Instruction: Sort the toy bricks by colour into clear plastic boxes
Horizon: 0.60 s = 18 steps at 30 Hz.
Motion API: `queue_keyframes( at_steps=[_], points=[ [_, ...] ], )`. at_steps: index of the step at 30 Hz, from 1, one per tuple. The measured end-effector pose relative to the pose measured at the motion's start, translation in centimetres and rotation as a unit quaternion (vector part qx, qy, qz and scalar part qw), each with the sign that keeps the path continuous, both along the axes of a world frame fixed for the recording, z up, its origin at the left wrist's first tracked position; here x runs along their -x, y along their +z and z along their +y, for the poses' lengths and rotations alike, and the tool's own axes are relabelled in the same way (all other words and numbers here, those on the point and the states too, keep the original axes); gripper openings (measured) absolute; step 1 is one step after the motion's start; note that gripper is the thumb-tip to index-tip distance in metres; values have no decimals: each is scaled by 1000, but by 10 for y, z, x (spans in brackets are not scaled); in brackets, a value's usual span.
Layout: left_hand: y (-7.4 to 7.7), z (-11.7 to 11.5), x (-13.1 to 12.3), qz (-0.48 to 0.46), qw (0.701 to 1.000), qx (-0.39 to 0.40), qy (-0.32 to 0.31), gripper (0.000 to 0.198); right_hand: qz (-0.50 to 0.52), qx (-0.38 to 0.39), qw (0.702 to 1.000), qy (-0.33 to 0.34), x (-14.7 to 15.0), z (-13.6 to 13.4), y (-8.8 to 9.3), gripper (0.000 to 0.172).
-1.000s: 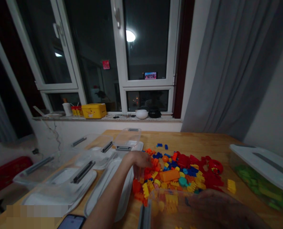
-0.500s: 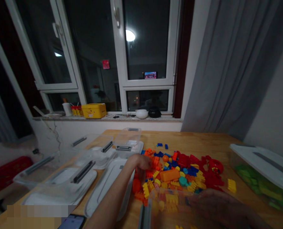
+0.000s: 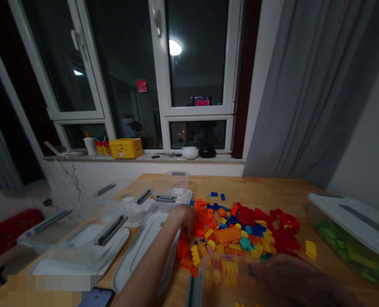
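Observation:
A wide heap of plastic building bricks [image 3: 230, 238] in orange, yellow, red, blue and teal lies on the wooden table [image 3: 272, 187]. My left hand [image 3: 183, 218] is curled downward at the heap's left edge, its fingertips hidden, just above a round orange-red piece [image 3: 182, 250]. My right hand [image 3: 291, 279] grips the side of a clear plastic box [image 3: 221, 273] at the heap's near edge. Yellow bricks show through the box wall.
Several clear lidded boxes [image 3: 112, 226] and white trays [image 3: 147, 251] stand left of my arm. A lidded box of green and yellow bricks [image 3: 349, 238] sits at the table's right. A phone [image 3: 96, 297] lies at the near edge. A windowsill [image 3: 144, 158] runs behind.
My left hand has shifted slightly left along the heap's edge and lowered its fingers. My right hand and the clear box have not visibly moved.

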State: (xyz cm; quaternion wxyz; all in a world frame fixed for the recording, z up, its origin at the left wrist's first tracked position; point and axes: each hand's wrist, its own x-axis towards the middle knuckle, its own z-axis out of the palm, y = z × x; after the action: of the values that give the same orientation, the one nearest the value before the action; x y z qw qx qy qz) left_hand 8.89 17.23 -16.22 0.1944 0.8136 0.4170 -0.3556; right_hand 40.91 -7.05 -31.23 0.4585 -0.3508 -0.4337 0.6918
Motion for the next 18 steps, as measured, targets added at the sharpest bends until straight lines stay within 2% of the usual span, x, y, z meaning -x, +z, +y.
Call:
queue_keyframes(
  at_steps=[5,8,10,15,18],
  points=[
    [2,-3,-2,-50,999,-3,0,26,10,6,1000,-3,4,-2,8,33],
    [13,-4,7,-128,992,-17,-9,21,-4,16,1000,-8,6,-1,11,30],
    [27,-6,15,-205,978,-44,-19,28,-7,15,1000,-6,5,0,10,31],
    [64,-27,24,-411,905,-94,-51,52,-10,11,1000,-19,0,1,2,33],
    [78,-53,15,-546,832,-78,-56,51,-8,1,1000,-8,1,2,2,35]
  ],
)
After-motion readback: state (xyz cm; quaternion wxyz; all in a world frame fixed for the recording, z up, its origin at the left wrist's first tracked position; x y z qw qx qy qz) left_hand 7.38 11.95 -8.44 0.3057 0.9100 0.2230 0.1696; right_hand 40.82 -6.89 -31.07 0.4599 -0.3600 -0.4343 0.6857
